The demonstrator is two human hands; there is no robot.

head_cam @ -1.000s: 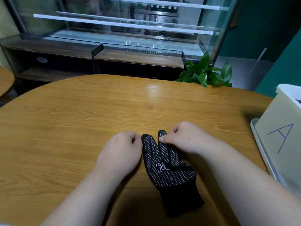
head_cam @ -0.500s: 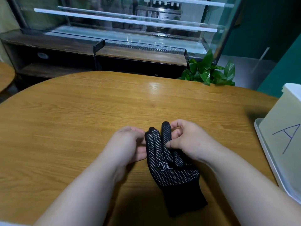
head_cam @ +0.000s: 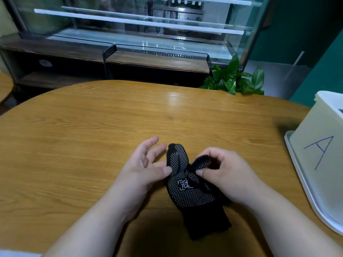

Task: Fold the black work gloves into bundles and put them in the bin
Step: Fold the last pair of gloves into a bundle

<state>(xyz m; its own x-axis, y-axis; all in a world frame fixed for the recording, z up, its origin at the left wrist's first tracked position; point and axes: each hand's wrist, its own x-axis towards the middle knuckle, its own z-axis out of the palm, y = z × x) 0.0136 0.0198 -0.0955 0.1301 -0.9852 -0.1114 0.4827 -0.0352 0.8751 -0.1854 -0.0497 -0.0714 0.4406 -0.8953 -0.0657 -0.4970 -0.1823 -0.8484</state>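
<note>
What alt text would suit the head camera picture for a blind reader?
A right hand pinches a folded-over finger of a black dotted glove lying on a wooden table, while the left hand touches the glove's edge with its thumb. A white bin marked A stands at right.

Round wooden table (head_cam: 92,138), glass display case (head_cam: 141,28) behind, green plant (head_cam: 233,80), teal wall (head_cam: 300,25)

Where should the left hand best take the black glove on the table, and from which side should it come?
Probably grip the glove at its far rounded end, coming from the left. It lies flat, dotted side up, cuff toward the person. The right hand pinches a folded-back part on the right; the left hand is open at the left edge.
</note>
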